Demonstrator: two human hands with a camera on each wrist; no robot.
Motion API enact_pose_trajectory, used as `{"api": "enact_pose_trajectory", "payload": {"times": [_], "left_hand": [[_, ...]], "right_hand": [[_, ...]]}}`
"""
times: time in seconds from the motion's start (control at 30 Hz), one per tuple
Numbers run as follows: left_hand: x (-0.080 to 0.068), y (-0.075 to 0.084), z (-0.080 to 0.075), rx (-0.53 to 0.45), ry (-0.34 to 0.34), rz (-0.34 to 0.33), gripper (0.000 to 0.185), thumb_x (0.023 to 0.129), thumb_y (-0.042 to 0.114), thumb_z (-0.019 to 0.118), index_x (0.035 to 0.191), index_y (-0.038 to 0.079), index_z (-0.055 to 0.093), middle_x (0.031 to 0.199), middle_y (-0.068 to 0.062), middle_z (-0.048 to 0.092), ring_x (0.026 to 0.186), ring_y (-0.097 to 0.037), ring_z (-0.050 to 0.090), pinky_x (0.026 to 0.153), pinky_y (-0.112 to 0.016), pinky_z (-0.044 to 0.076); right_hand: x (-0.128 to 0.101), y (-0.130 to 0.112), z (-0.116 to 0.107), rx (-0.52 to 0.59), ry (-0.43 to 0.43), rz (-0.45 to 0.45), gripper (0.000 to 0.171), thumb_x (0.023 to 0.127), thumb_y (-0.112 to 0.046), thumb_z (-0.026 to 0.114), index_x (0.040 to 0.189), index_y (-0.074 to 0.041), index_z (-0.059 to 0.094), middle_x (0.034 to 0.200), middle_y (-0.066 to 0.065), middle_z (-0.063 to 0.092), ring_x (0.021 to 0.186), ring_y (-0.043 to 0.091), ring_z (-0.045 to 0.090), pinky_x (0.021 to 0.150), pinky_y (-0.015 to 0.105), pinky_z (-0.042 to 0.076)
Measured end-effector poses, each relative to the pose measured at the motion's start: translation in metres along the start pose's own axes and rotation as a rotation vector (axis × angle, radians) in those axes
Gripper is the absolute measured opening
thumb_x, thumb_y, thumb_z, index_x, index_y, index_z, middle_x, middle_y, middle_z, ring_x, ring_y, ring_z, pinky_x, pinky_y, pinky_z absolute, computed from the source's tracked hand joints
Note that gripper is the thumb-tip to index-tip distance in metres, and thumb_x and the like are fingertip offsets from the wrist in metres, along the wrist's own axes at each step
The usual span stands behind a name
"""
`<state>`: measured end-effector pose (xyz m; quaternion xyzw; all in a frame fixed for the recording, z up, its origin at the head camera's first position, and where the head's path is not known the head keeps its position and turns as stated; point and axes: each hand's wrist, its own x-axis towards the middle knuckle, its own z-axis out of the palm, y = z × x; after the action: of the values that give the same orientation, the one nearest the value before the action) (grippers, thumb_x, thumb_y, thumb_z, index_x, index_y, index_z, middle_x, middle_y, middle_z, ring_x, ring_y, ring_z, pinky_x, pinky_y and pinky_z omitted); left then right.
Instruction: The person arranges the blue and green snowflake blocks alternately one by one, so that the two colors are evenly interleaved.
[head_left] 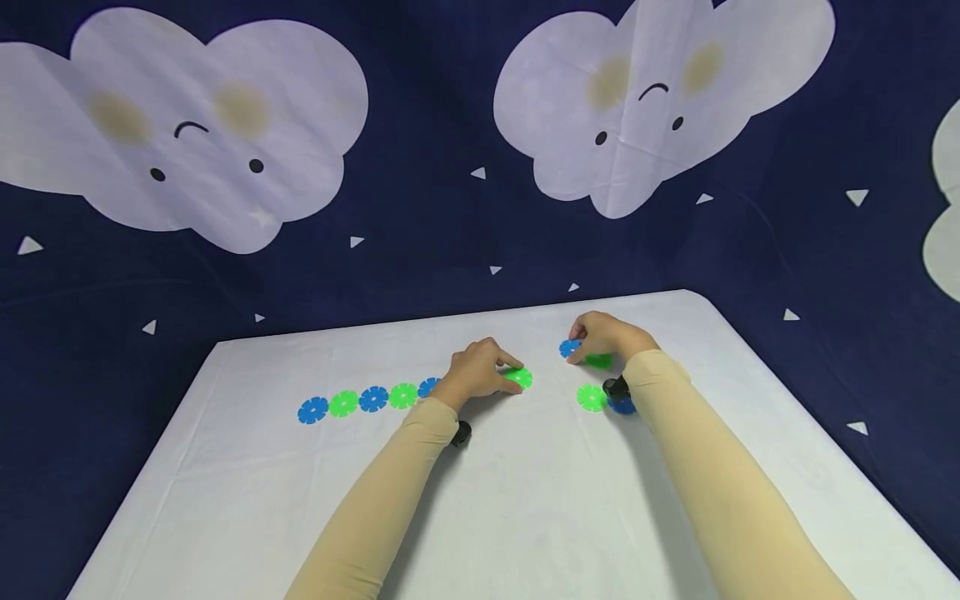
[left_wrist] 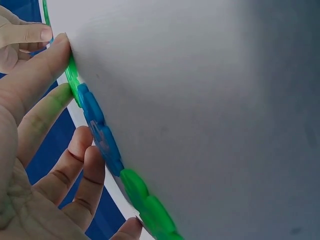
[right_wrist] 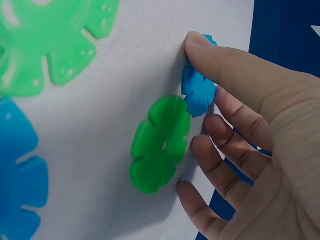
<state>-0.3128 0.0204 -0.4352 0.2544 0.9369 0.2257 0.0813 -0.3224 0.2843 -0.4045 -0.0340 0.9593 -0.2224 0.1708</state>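
Note:
Flower-shaped plastic discs, blue and green by turns, form a line on the white table. My left hand (head_left: 474, 372) has its thumb and index finger at the edges of a green disc (head_left: 520, 379) at the line's right end, pinching it. In the left wrist view this green disc (left_wrist: 73, 80) meets a blue disc (left_wrist: 101, 132). Further right, my right hand (head_left: 609, 335) pinches a blue disc (head_left: 567, 348) between thumb and fingers. The right wrist view shows that blue disc (right_wrist: 199, 92) tilted, close beside a green disc (right_wrist: 159, 147) under the hand.
Leftward the line continues with a blue disc (head_left: 428, 387), a green disc (head_left: 403, 396) and others. Nearer me on the right lie another green disc (head_left: 592, 398) and a blue disc (head_left: 622, 406), partly hidden by the right wrist. A dark cloud-print cloth (head_left: 427, 208) hangs behind the table (head_left: 525, 517).

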Motion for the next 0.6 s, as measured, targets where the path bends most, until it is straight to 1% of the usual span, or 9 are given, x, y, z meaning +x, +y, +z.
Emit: {"api": "enact_pose_trajectory", "payload": {"times": [0.07, 0.13, 0.3, 0.37, 0.5, 0.57, 0.6], "left_hand": [[0.0003, -0.0001, 0.0004, 0.000, 0.002, -0.001, 0.043, 0.073, 0.041, 0.089, 0.113, 0.032, 0.078, 0.115, 0.002, 0.066, 0.107, -0.019, 0.060, 0.101, -0.060, 0.041], [0.0006, -0.0003, 0.0009, 0.003, 0.004, -0.003, 0.042, 0.073, 0.042, 0.089, 0.113, 0.032, 0.078, 0.115, 0.002, 0.066, 0.107, -0.019, 0.060, 0.101, -0.059, 0.042], [0.0016, -0.0014, 0.0021, 0.007, 0.007, -0.008, 0.042, 0.073, 0.042, 0.089, 0.113, 0.033, 0.078, 0.114, 0.003, 0.067, 0.106, -0.017, 0.060, 0.099, -0.057, 0.043], [0.0017, -0.0016, 0.0025, 0.002, 0.004, -0.009, 0.042, 0.074, 0.042, 0.089, 0.113, 0.033, 0.078, 0.114, 0.003, 0.067, 0.106, -0.017, 0.060, 0.099, -0.056, 0.043], [0.0018, -0.0019, 0.0030, -0.002, -0.003, -0.007, 0.042, 0.074, 0.043, 0.088, 0.113, 0.034, 0.077, 0.113, 0.003, 0.066, 0.106, -0.017, 0.060, 0.099, -0.056, 0.043], [0.0021, -0.0021, 0.0032, 0.001, -0.001, -0.006, 0.041, 0.074, 0.043, 0.088, 0.113, 0.034, 0.077, 0.113, 0.003, 0.066, 0.106, -0.017, 0.060, 0.099, -0.057, 0.043], [0.0021, -0.0021, 0.0031, 0.003, 0.001, -0.006, 0.041, 0.074, 0.043, 0.088, 0.113, 0.034, 0.077, 0.113, 0.004, 0.066, 0.106, -0.017, 0.060, 0.099, -0.057, 0.043]], "right_hand": [[0.0002, -0.0002, 0.0005, 0.002, 0.008, 0.003, 0.049, 0.084, -0.030, 0.081, 0.120, -0.004, 0.060, 0.124, 0.014, 0.061, 0.114, 0.029, 0.055, 0.106, 0.048, 0.045], [0.0007, 0.0002, 0.0014, -0.004, 0.017, -0.012, 0.048, 0.083, -0.029, 0.081, 0.117, -0.005, 0.058, 0.122, 0.014, 0.060, 0.110, 0.028, 0.054, 0.103, 0.047, 0.045], [0.0009, 0.0014, 0.0045, 0.002, 0.032, -0.075, 0.047, 0.083, -0.024, 0.081, 0.118, -0.010, 0.053, 0.123, 0.018, 0.061, 0.101, 0.028, 0.055, 0.093, 0.045, 0.046], [0.0008, 0.0014, 0.0053, 0.009, 0.029, -0.083, 0.048, 0.083, -0.024, 0.081, 0.121, -0.012, 0.053, 0.125, 0.019, 0.060, 0.102, 0.028, 0.055, 0.093, 0.045, 0.047], [0.0005, 0.0008, 0.0052, 0.007, 0.013, -0.078, 0.052, 0.083, -0.022, 0.081, 0.127, -0.016, 0.055, 0.129, 0.019, 0.059, 0.110, 0.029, 0.056, 0.100, 0.051, 0.045], [0.0002, 0.0002, 0.0043, 0.001, 0.006, -0.085, 0.053, 0.082, -0.018, 0.081, 0.129, -0.016, 0.057, 0.131, 0.020, 0.059, 0.113, 0.030, 0.056, 0.102, 0.052, 0.045], [0.0000, 0.0001, 0.0036, -0.006, 0.004, -0.092, 0.054, 0.081, -0.016, 0.081, 0.130, -0.015, 0.058, 0.131, 0.020, 0.059, 0.112, 0.030, 0.057, 0.102, 0.051, 0.045]]}}
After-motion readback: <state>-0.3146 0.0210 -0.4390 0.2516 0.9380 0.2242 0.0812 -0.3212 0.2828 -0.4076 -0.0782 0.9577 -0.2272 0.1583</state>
